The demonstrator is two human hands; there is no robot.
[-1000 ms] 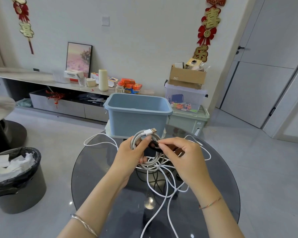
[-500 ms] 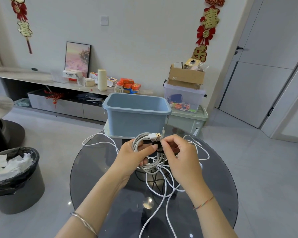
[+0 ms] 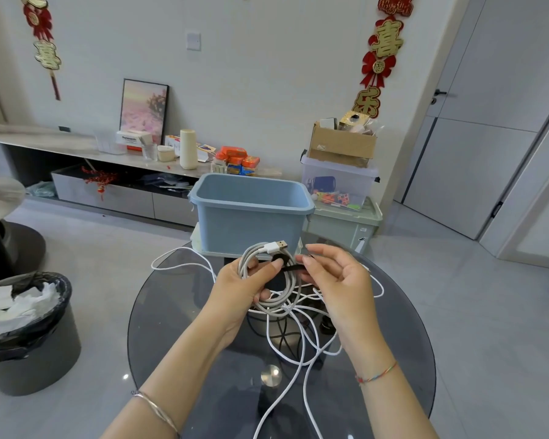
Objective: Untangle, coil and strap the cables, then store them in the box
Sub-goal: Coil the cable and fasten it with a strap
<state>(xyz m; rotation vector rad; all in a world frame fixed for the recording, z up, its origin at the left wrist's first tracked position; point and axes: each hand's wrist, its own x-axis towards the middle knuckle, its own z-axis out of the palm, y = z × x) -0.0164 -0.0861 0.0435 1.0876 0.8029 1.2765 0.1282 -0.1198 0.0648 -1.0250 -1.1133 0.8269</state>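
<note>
Head: left hand [image 3: 238,286] holds cable [image 3: 268,307], right hand [image 3: 339,280] strap [image 3: 293,267].

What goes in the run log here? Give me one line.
step: strapping | left grip holds coiled cable | right grip pinches black strap | blue box: coil not yet in

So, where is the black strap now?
Mid head view: the black strap loops the coiled cable in the left hand; the right hand pinches its tail.
</note>
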